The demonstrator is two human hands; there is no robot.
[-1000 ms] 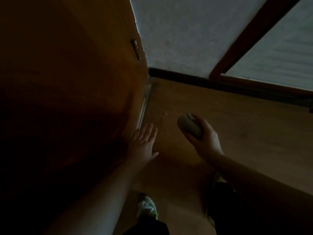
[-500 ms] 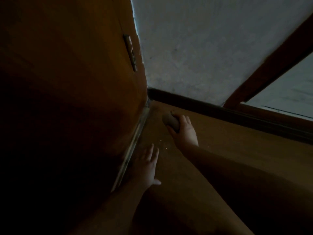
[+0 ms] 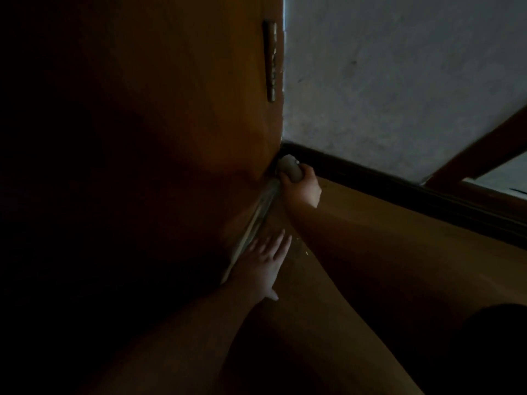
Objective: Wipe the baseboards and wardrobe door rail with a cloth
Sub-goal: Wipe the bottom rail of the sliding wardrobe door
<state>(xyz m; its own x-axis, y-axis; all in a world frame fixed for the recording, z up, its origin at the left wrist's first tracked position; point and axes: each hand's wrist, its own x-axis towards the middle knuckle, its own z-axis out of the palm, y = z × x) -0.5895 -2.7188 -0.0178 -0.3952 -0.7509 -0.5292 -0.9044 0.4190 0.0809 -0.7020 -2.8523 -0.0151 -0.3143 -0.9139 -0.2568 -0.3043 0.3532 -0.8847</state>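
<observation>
My right hand point(image 3: 302, 185) grips a balled pale cloth point(image 3: 289, 166) and presses it into the corner where the metal door rail point(image 3: 256, 220) meets the dark baseboard point(image 3: 370, 178). The rail runs along the foot of the brown wardrobe door point(image 3: 171, 124). My left hand point(image 3: 263, 263) lies flat on the wooden floor point(image 3: 370, 238) beside the rail, fingers straight and spread, holding nothing. The scene is dim and the left side is in deep shadow.
A grey-white wall point(image 3: 399, 81) rises behind the baseboard. A brass hinge or plate point(image 3: 271, 61) sits on the wardrobe door's edge. A slanted brown door frame point(image 3: 479, 149) stands at the far right.
My right hand has carried the cloth forward and left, from above the floor into the corner at the end of the rail. My left hand has stayed flat on the floor.
</observation>
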